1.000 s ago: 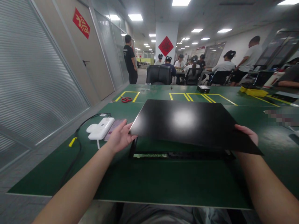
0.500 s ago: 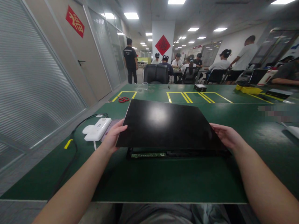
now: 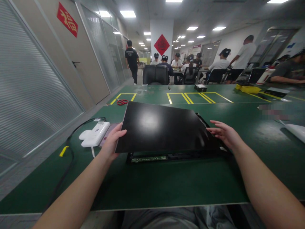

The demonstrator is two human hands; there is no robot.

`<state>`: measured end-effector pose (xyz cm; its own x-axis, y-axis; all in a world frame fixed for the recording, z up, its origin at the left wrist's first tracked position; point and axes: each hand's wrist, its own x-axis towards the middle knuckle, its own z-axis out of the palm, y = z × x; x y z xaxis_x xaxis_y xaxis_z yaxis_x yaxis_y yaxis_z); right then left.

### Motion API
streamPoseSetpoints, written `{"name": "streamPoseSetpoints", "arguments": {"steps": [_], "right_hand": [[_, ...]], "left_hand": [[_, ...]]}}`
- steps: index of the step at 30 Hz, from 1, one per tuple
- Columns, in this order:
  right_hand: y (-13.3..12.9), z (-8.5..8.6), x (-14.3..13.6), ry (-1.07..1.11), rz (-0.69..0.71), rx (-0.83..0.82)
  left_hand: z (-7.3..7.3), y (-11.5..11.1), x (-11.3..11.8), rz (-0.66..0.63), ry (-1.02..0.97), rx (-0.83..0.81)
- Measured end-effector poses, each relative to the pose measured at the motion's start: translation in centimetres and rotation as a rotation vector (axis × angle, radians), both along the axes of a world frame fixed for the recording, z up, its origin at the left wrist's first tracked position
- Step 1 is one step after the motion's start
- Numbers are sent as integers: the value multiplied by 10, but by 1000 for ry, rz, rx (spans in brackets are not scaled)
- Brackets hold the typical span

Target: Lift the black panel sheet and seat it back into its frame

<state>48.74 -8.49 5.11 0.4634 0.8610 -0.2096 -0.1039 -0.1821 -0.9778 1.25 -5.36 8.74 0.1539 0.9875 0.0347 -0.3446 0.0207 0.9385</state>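
A glossy black panel [image 3: 162,130] lies tilted over a black frame [image 3: 176,156] on the green table [image 3: 171,184]. A green circuit strip [image 3: 149,159] shows along the frame's near edge. My left hand [image 3: 113,141] grips the panel's left edge, thumb on top, and holds that side raised. My right hand [image 3: 225,135] is beside the panel's right edge with its fingers spread; its fingertips are close to the edge, and I cannot tell if they touch it.
At the left are a white power strip [image 3: 98,135] with a plug and a black cable [image 3: 71,152]. Red scissors [image 3: 122,102] lie behind the panel. Farther back are yellow tape marks, a small black box [image 3: 200,88] and several people.
My right hand has come off the panel's right edge and its fingers have spread. The panel's right side is lower, and more of the frame shows there. The view has shifted slightly.
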Motion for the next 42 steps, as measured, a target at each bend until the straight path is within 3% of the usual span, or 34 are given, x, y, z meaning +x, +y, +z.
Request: {"name": "streamPoseSetpoints", "arguments": {"steps": [10,20,42], "right_hand": [[-1,2,-5,26,56,45],[5,-8,7,-138,-122,-4],[8,-23,13,-294,-185,16]], "left_hand": [[-1,8,-8,121,-91,-63],[-15,2,9,-28,27,-69],[-28,15,15,-143,27,-149]]}}
